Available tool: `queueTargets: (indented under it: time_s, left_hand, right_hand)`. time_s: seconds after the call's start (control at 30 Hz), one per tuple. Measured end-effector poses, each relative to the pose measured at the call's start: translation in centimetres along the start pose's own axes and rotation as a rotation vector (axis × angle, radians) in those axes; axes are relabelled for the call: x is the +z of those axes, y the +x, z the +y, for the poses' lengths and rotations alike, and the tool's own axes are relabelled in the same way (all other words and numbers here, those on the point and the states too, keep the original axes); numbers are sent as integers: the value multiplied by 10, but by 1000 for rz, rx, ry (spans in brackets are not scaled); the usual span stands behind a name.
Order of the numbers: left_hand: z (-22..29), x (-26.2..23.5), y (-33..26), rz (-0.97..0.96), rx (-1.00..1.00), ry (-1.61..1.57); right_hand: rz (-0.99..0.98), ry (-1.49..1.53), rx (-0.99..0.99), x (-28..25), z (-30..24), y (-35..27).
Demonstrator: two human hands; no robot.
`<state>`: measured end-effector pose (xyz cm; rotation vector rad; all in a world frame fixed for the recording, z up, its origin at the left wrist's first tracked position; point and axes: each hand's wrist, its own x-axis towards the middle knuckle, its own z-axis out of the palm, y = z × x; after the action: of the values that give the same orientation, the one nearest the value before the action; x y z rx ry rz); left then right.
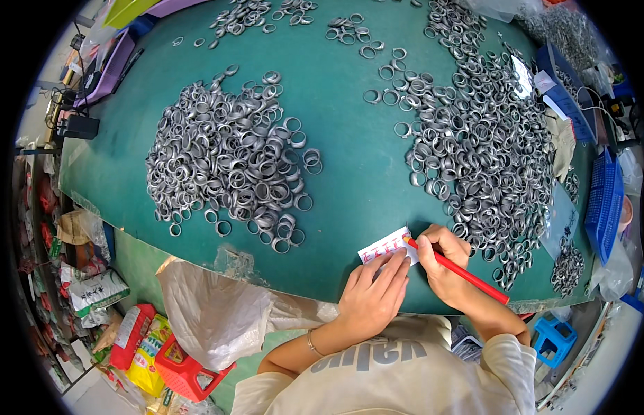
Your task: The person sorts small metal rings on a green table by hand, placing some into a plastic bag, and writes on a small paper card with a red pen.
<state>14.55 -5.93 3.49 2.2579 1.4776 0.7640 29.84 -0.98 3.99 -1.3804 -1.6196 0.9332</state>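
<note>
In the head view, the right hand is holding a red pencil, its fingers clamping around the shaft. The pencil's tip is pointing at a small white paper with red marks, which is lying on the green counter near its front edge. The left hand is resting on this paper, its fingers stretching flat and close together. Grey rings are forming a left heap and a right heap.

white slip: red handwritten characters | pale shirt: grey letters | sack: dark print
</note>
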Motion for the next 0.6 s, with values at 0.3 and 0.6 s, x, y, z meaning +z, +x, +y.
queueTargets:
  time_s: [0.3,0.6]
  left_hand:
    - [-1,-1,0,-6,21,28]
    - [-1,-1,1,5,19,32]
  right_hand:
    - [-1,-19,11,0,3,-2]
    - [-24,-24,29,-2,0,-1]
